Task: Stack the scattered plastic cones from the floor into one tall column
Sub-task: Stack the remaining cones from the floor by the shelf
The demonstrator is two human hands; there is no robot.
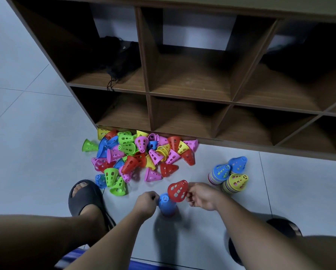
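right hand (201, 196) pinches red cone (178, 190) by its rim, tilted, just above blue cone (166, 204) standing on floor (46, 152); left hand (146, 203) curled, gripping blue cone's side; loose pile (140, 154) by shelf (182, 75), three stacks (229, 175) right

Cool, flat indoor light is falling on the pale floor tiles (27, 152), fading toward the lower corners. The wooden shelf cubbies (182, 78) are sinking into deep shadow. A soft shadow is pooling toward the camera from the blue cone stack (166, 207). Wide-angle distortion is bowing the shelf's straight edges.
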